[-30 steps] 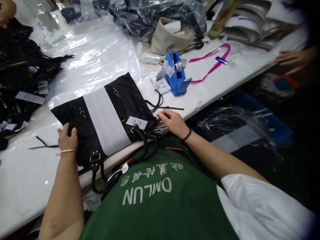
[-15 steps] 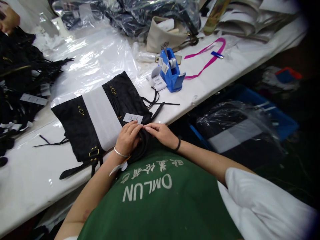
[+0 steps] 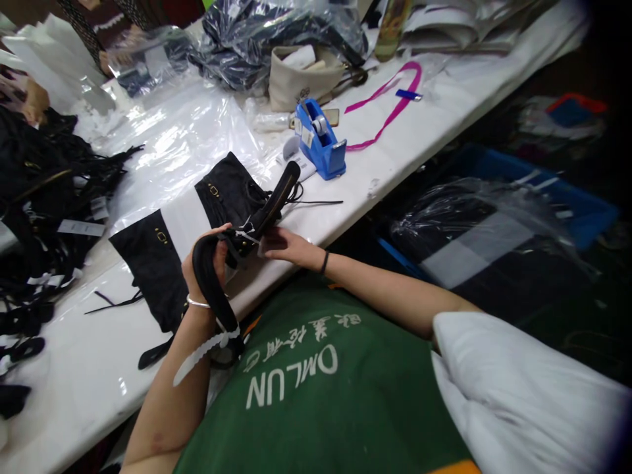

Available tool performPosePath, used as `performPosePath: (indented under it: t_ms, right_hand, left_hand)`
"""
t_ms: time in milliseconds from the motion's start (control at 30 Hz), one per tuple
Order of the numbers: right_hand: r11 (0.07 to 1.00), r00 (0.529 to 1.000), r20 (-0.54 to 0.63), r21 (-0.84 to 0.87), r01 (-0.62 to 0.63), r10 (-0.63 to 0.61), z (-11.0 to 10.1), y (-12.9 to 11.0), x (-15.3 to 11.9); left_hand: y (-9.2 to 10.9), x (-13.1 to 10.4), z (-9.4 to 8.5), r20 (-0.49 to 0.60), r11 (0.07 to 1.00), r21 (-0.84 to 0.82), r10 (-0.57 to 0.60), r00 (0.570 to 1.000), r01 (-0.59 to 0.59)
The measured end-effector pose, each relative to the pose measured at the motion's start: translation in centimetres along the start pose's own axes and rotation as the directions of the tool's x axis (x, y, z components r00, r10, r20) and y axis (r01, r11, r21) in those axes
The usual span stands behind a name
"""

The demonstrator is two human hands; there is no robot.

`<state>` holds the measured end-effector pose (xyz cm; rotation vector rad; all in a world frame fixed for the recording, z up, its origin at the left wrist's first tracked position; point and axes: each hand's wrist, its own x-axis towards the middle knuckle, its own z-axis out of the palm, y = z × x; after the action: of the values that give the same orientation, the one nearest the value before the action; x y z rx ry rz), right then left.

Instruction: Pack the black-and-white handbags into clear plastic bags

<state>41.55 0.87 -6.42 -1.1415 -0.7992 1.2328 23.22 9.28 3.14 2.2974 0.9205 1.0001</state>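
A black bag (image 3: 148,263) with brass buckles and a white paper band (image 3: 184,220) lies flat on the white table. My left hand (image 3: 205,263) is closed around a black strap (image 3: 212,280), which loops over the wrist and has a white strip of paper hanging from it. The strap's other part rises up and right over the bag. My right hand (image 3: 291,249) is at the bag's near right corner, thumb and fingers closed on what looks like a small pale tag, blurred.
Behind the bag stand a blue tape dispenser (image 3: 320,139) and a beige pouch (image 3: 301,79). A pink ribbon (image 3: 385,128) lies to the right. Black bags (image 3: 44,184) are heaped at left, near another person's hand. Below the table's right edge is a blue crate (image 3: 573,197).
The black strap has been lifted from my lap over the bag. My left hand has moved left with it, and my right hand has shifted slightly left.
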Motion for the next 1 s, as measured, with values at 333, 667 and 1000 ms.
performPosePath:
  t_ms: [333,667,1000]
  right_hand:
    - [0.993,0.996,-0.003,-0.082,-0.089,0.089,-3.0,-1.8,-3.8]
    - [0.620,0.950,-0.120,-0.779,0.091,-0.290,-3.0,-8.1,-3.6]
    - [0.406,0.978,0.204,-0.891,0.201,-0.036,2.6,-4.3,4.2]
  left_hand:
    - [-0.7,-1.7,0.3,0.053,0.997,-0.028,0.068,0.996,-0.066]
    - [-1.6,-7.8,4.2,0.480,0.883,0.009,0.407,0.777,-0.469]
    - [-2.5,-9.0,2.9,0.346,0.929,-0.099,0.368,0.863,-0.357]
